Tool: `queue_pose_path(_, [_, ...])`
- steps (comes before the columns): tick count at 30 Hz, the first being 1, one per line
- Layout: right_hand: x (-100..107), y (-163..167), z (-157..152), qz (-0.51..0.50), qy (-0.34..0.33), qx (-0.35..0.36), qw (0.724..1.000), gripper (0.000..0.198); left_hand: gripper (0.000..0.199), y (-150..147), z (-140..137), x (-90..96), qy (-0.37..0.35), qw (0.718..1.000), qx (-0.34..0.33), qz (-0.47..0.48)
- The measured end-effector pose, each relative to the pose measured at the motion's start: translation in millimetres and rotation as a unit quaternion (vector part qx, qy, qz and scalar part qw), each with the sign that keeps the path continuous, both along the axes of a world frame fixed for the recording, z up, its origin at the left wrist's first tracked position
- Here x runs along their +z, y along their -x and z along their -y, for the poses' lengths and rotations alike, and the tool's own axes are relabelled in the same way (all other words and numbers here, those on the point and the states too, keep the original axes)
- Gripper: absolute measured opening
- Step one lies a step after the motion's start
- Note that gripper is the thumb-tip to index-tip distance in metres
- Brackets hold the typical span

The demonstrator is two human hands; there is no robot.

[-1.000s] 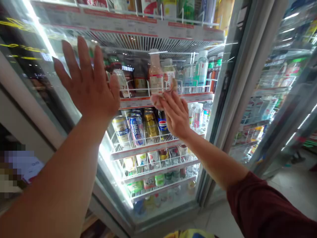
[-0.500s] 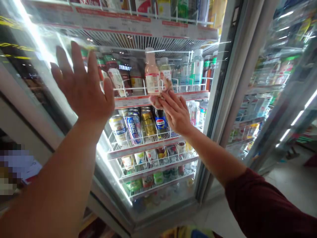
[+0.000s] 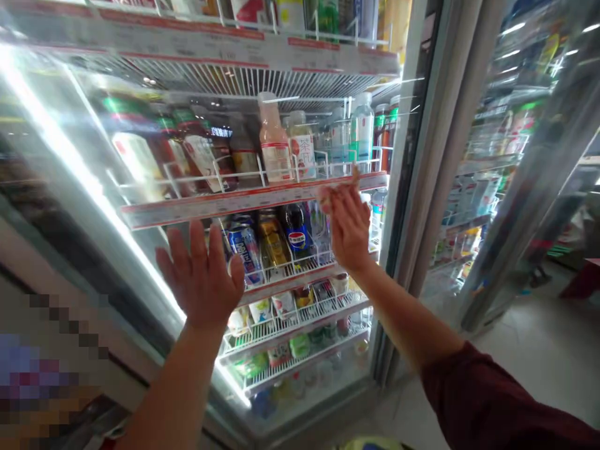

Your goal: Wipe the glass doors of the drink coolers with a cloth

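A closed glass door of a lit drinks fridge (image 3: 220, 203) stands in front of me, with bottles and cans behind the glass. My right hand (image 3: 350, 228) lies nearly flat on a crumpled pinkish-beige cloth (image 3: 325, 199), pressing it to the glass at the height of a shelf's price strip. Only the cloth's edges show past my fingers. My left hand (image 3: 201, 269) is open with fingers spread, palm toward the glass at the lower left. It holds nothing, and I cannot tell whether it touches the pane.
Behind the glass are a pink bottle (image 3: 275, 147), a cola bottle (image 3: 297, 234) and a blue can (image 3: 246, 247). A metal door frame (image 3: 434, 162) runs down the right side. Beyond it is another stocked fridge (image 3: 497, 175). The pale floor (image 3: 520, 356) shows at the lower right.
My right hand has slid right and slightly down across the glass with the cloth. My left hand has moved down and to the right, staying spread. The view has shifted slightly.
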State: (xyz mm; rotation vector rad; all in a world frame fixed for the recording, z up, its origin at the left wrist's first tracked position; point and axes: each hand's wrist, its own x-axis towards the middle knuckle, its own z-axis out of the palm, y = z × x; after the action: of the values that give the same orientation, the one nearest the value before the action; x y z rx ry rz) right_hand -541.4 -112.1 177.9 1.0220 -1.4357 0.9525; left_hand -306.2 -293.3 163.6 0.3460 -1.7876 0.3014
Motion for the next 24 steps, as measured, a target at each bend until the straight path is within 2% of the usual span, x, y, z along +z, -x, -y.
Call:
queue_pose_path(2, [-5, -2, 4, 0.071, 0.064, -0.036, 0.995, 0.062, 0.084, 0, 0, 0.2, 0.024, 1.0, 0.017, 0.004])
queue_pose_path(3, [-10, -7, 7, 0.076, 0.048, -0.037, 0.995, 0.062, 0.086, 0, 0, -0.2, 0.038, 0.999, 0.025, 0.004])
queue_pose_path(6, [-20, -27, 12, -0.011, -0.144, 0.013, 0.989, 0.065, 0.088, 1, 0, -1.3, 0.053, 0.998, 0.034, -0.005])
queue_pose_path(7, [-18, -31, 13, -0.037, -0.19, 0.027, 0.981, 0.066, 0.088, 1, 0, -1.3, 0.051, 0.998, 0.032, -0.011])
queue_pose_path(8, [-12, -32, 13, -0.045, -0.198, 0.034, 0.979, 0.065, 0.088, 2, 0, -1.2, 0.048, 0.998, 0.027, -0.014])
queue_pose_path(9, [-3, -31, 14, -0.031, -0.167, 0.033, 0.985, 0.065, 0.088, 2, -1, -1.0, 0.047, 0.999, 0.023, -0.017])
queue_pose_path(11, [20, -24, 15, 0.033, -0.045, 0.021, 0.998, 0.063, 0.088, 3, -1, -0.4, 0.053, 0.998, 0.023, -0.019])
queue_pose_path(13, [40, -21, 18, 0.085, 0.034, 0.014, 0.996, 0.064, 0.089, 3, -2, -0.1, 0.06, 0.998, 0.027, -0.019])
queue_pose_path(15, [46, -29, 21, 0.08, 0.012, 0.018, 0.997, 0.063, 0.09, 2, -2, -0.2, 0.057, 0.998, 0.033, -0.017])
queue_pose_path(18, [39, -47, 22, -0.033, -0.129, 0.042, 0.99, 0.059, 0.089, 2, -2, -0.5, 0.054, 0.998, 0.042, -0.017])
queue_pose_path(20, [41, -51, 22, -0.08, -0.169, 0.051, 0.981, 0.056, 0.089, 1, -2, -0.2, 0.063, 0.997, 0.05, -0.017])
queue_pose_path(21, [46, -49, 22, -0.07, -0.151, 0.048, 0.985, 0.056, 0.089, 1, -2, 0.2, 0.068, 0.996, 0.052, -0.017])
queue_pose_path(24, [68, -39, 25, 0.032, -0.018, 0.027, 0.999, 0.058, 0.089, 1, -2, 1.3, 0.061, 0.997, 0.05, -0.025])
